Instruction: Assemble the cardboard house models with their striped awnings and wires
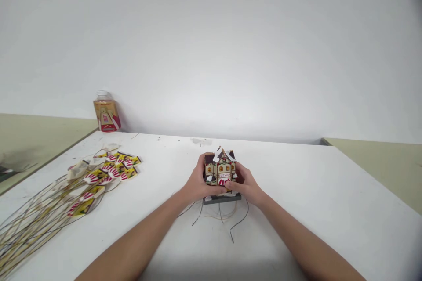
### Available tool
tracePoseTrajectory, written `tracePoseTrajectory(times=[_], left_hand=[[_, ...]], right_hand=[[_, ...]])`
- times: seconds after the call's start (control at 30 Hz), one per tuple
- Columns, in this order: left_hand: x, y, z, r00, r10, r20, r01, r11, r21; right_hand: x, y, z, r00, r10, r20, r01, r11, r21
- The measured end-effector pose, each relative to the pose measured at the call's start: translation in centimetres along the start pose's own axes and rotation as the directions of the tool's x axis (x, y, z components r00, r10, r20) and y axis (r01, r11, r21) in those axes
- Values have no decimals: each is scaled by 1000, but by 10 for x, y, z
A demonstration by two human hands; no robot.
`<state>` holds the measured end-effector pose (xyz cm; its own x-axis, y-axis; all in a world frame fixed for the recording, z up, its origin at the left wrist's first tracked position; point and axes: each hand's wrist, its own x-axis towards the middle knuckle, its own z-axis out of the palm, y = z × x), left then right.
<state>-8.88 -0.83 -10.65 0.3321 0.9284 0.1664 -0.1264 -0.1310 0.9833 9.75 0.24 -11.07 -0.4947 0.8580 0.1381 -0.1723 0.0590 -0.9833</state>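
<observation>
A miniature gift shop house [220, 169] with snowy roofs, yellow windows and a red-and-white striped awning is held upright in front of me. My left hand [199, 183] wraps its left side, the thumb across the lower front. From the right, my right hand [248, 185] grips the other side, its thumb touching the awning. Below the house shows a dark grey base [222, 199]. Several thin wires [240, 221] hang or lie under it, dark ones and a pale one. The back of the house and most of my fingertips are hidden.
On the left of the white table [283, 162] lies a bunch of striped awning pieces [114, 171] with yellow panels and long wires [33, 224]. A clear jar [107, 112] with a printed label stands at the back left, by the white wall [211, 52].
</observation>
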Motion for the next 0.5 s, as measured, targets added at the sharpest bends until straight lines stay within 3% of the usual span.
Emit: tracePoseTrajectory(times=[0.27, 0.5], left_hand=[[-1, 0, -1, 999, 23, 48, -20, 998, -53], [0, 1, 0, 1000, 3, -14, -2, 1000, 18]], right_hand=[[-3, -7, -1, 998, -49, -44, 37, 971, -235], [0, -10, -3, 999, -6, -45, -3, 980, -197]])
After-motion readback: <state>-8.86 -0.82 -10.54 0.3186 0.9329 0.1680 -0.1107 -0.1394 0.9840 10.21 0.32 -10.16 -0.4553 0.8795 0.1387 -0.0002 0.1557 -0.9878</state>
